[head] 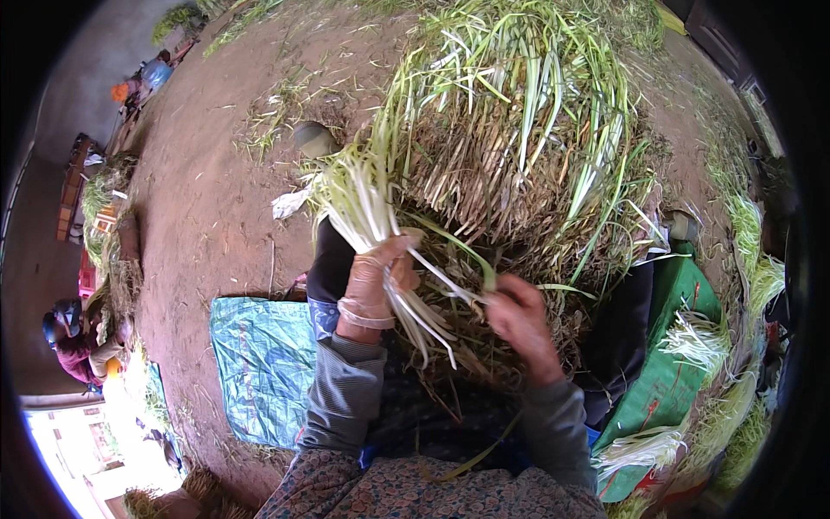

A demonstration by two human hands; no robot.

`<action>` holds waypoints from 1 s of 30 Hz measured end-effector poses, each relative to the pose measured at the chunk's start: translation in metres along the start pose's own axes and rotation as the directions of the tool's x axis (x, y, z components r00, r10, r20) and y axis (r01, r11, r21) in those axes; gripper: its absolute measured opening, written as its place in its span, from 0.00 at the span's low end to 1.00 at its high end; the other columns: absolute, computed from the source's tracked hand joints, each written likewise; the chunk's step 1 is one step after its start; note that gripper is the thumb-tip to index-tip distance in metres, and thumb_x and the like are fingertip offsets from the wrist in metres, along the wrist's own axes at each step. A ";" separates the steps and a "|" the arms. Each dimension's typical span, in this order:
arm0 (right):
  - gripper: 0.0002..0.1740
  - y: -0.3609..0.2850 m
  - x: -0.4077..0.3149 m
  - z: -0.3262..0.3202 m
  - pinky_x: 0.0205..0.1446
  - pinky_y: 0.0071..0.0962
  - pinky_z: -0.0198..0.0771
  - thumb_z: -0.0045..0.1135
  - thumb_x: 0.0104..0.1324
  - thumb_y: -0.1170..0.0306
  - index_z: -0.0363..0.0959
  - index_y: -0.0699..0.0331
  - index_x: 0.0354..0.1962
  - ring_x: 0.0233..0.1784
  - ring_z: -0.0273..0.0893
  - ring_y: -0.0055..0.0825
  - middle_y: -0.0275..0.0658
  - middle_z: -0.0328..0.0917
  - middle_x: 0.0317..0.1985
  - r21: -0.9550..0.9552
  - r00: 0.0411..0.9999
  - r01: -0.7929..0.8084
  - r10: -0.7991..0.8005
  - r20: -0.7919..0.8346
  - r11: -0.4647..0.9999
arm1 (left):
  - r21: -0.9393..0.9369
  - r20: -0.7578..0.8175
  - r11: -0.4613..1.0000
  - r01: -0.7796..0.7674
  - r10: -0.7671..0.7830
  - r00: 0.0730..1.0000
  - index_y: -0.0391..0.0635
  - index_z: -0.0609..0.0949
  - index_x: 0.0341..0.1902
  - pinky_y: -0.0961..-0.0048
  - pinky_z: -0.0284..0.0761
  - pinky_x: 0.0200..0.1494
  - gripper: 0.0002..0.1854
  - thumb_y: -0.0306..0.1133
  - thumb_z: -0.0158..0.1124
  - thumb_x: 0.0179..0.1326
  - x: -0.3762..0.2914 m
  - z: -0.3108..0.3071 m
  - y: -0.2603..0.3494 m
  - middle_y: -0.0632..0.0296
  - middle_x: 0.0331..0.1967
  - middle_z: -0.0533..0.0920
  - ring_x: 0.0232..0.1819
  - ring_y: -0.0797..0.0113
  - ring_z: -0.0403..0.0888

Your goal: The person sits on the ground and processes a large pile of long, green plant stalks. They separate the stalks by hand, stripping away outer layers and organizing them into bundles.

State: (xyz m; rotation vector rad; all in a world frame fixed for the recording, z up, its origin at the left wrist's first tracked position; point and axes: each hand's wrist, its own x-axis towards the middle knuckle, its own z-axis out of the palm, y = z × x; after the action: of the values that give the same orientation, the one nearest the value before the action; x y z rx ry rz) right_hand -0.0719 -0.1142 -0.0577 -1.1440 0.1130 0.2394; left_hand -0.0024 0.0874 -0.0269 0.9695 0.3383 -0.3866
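Observation:
My left hand (376, 285), in a thin translucent glove, grips a bunch of long leafy stalks (363, 211) with white lower stems. The pale green leaves fan out past my fist, and the white ends hang down towards my lap. To the right, my bare right hand (524, 318) is closed on a green leaf (476, 256), slightly blurred. One white stalk (447, 277) reaches from the bunch to its fingertips. Beyond both hands lies a large heap of the same plants (506, 136), with dry brown outer leaves along the near side.
A green woven sheet (674, 363) on the right carries two bundles of white stalks (694, 340) (639, 449). At left, a blue-green tarp (262, 370) lies on the earthen floor (194, 214). Another person (81, 347) sits by the left wall. More greens (746, 227) line the right side.

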 end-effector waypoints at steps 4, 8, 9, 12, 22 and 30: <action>0.07 0.023 -0.059 -0.116 0.11 0.13 0.47 0.53 0.61 0.73 0.69 0.65 0.25 0.08 0.55 0.11 0.27 0.64 0.12 -0.155 0.903 -0.069 -0.004 -0.429 0.986 | -0.021 -0.005 0.999 -0.035 0.035 0.999 0.37 0.79 0.35 0.78 0.57 0.15 0.11 0.32 0.63 0.53 0.007 -0.009 0.002 0.71 0.06 0.65 0.07 0.76 0.58; 0.07 0.037 -0.052 -0.141 0.19 0.24 0.62 0.55 0.58 0.73 0.72 0.70 0.27 0.14 0.69 0.24 0.39 0.73 0.16 -0.610 0.783 -0.185 -0.260 -0.565 0.770 | -0.018 -0.031 0.999 -0.038 0.038 0.999 0.36 0.79 0.38 0.77 0.57 0.15 0.14 0.35 0.63 0.54 0.008 -0.003 -0.005 0.71 0.06 0.66 0.07 0.76 0.59; 0.07 0.053 -0.047 -0.157 0.24 0.28 0.67 0.55 0.57 0.73 0.73 0.70 0.28 0.18 0.73 0.29 0.43 0.75 0.19 -0.767 0.719 -0.159 -0.460 -0.521 0.621 | -0.006 0.000 0.999 -0.049 0.049 0.999 0.36 0.79 0.38 0.77 0.57 0.15 0.14 0.35 0.63 0.54 0.009 0.003 -0.006 0.71 0.07 0.66 0.07 0.76 0.59; 0.09 0.058 -0.047 -0.151 0.33 0.36 0.70 0.57 0.56 0.68 0.73 0.67 0.29 0.31 0.76 0.47 0.48 0.77 0.25 -0.812 0.691 -0.363 -0.453 -0.563 0.457 | 0.074 0.021 0.987 -0.140 0.139 0.990 0.37 0.78 0.41 0.78 0.58 0.16 0.15 0.36 0.62 0.54 0.002 0.002 0.013 0.73 0.08 0.63 0.09 0.78 0.59; 0.35 -0.002 -0.003 -0.020 0.54 0.41 0.59 0.57 0.57 0.51 0.62 0.63 0.56 0.52 0.66 0.38 0.44 0.70 0.47 -0.962 0.828 0.252 -0.538 0.156 0.109 | 0.007 0.063 0.989 -0.150 0.150 0.987 0.38 0.77 0.43 0.77 0.60 0.16 0.16 0.38 0.62 0.56 0.015 0.007 0.025 0.73 0.08 0.66 0.09 0.77 0.62; 0.11 0.021 -0.004 -0.016 0.14 0.15 0.57 0.44 0.69 0.66 0.73 0.63 0.38 0.12 0.62 0.11 0.26 0.65 0.12 -0.382 0.886 0.135 -0.284 -0.366 0.914 | 0.056 0.043 0.996 -0.073 0.071 0.997 0.40 0.73 0.52 0.81 0.72 0.21 0.21 0.33 0.62 0.54 -0.021 -0.005 -0.020 0.60 0.32 0.79 0.21 0.77 0.74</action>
State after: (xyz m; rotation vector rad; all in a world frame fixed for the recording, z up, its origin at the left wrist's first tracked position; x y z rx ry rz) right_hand -0.0804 -0.1210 -0.0824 -1.5392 0.3303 -0.1969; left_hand -0.0301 0.0848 -0.0345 1.0261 0.2553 -0.3517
